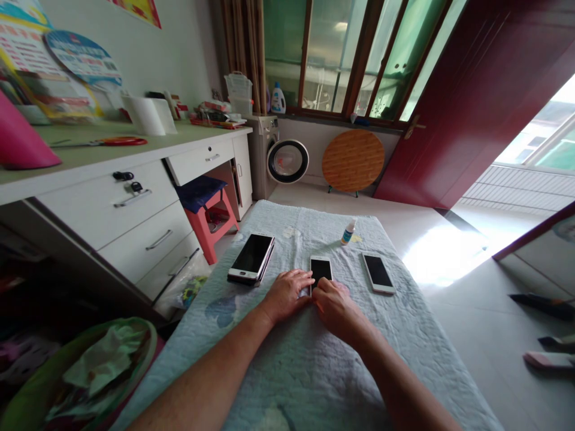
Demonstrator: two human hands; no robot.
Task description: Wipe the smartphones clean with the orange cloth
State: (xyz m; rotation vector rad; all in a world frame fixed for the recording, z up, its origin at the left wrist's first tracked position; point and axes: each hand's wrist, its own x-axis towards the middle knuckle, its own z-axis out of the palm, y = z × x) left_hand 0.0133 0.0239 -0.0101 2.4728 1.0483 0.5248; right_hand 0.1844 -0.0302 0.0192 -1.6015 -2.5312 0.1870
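A white smartphone with a dark screen lies flat on the pale blue quilted cloth in front of me. My left hand rests along the phone's left edge, fingers stretched out and tips touching it. Curled over the lower part of the screen is my right hand, its fingers pressed together. Whatever they pinch, if anything, is hidden. To the left sits a stack of phones, a white-framed one on top. Another white phone lies to the right, and a small spray bottle stands upright behind.
A desk with drawers runs along the left, carrying scissors and a paper roll. A stool is beside it. The washing machine door hangs open. A lined bin stands at lower left.
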